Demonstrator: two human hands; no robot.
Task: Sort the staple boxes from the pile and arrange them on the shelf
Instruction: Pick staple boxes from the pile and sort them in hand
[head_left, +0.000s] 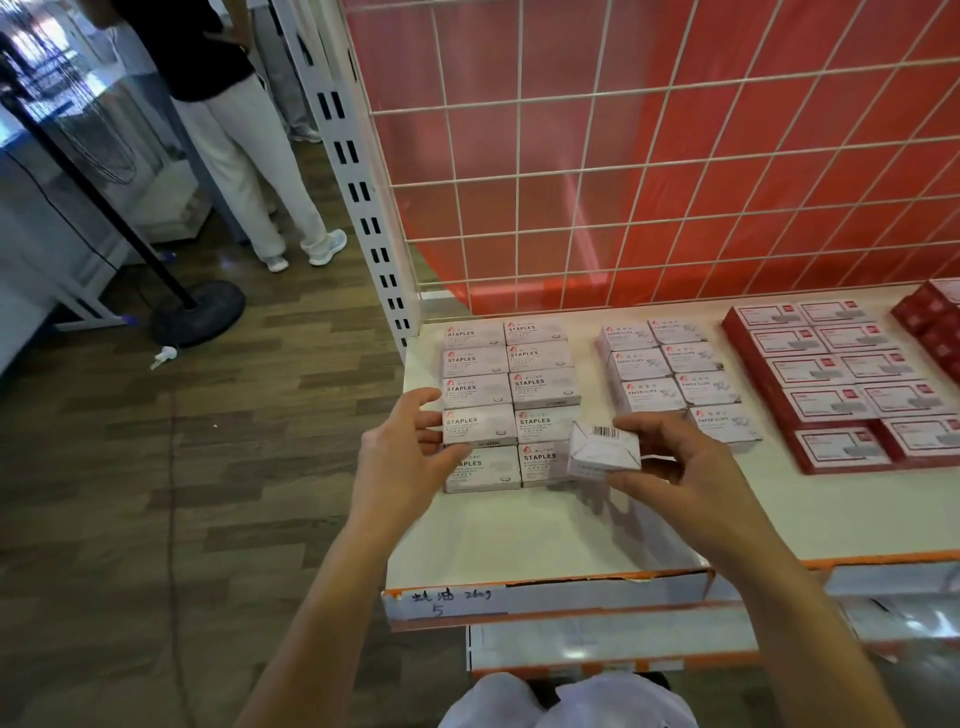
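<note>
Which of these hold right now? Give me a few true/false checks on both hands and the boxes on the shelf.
1. The right hand holds a small box with its barcode showing. True.
2. The staples boxes lie in three columns. False: they lie in two columns.
3. The paper clips boxes sit between the staples boxes and the red boxes. True.
4. The left hand holds a box up in the air. False: it lifts nothing; its fingers are at the left edge of the staples boxes.
</note>
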